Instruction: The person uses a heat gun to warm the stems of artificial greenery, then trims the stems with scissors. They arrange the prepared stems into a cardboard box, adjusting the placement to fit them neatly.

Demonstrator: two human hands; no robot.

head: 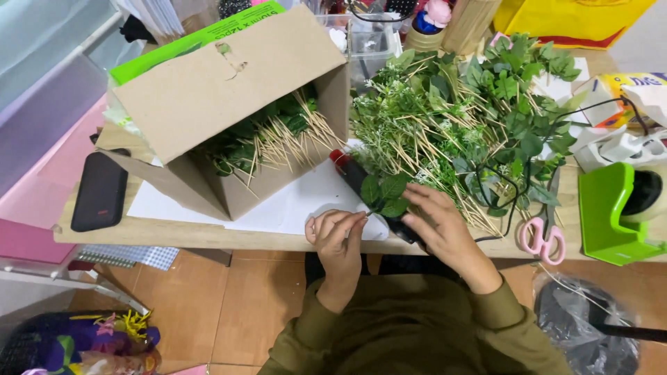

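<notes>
Surface: wooden table [208,236] seen from above in the head view, tiled floor below, white paper sheet [292,201] lying at the near edge.
Left hand [338,236]: at the table's near edge, fingers curled together, fingertips pinched on something too small to tell.
Right hand [445,226]: fingers closed around the black glue gun [358,177] near its rear end.
Glue gun axis: long axis runs diagonally, red tip pointing up-left toward the cardboard box [222,104], body lying over the paper.
Leaf sprig [385,193]: green, resting on the gun just left of the right hand, between the 2 hands.
Box: tipped on its side, opening toward the person, holding leaves on wooden sticks.
Greenery pile [472,111]: heaped right of the box, sticks fanning toward the near edge.
Far right: pink scissors [543,239], green tape dispenser [611,212].
Far left: black phone [101,191].
</notes>
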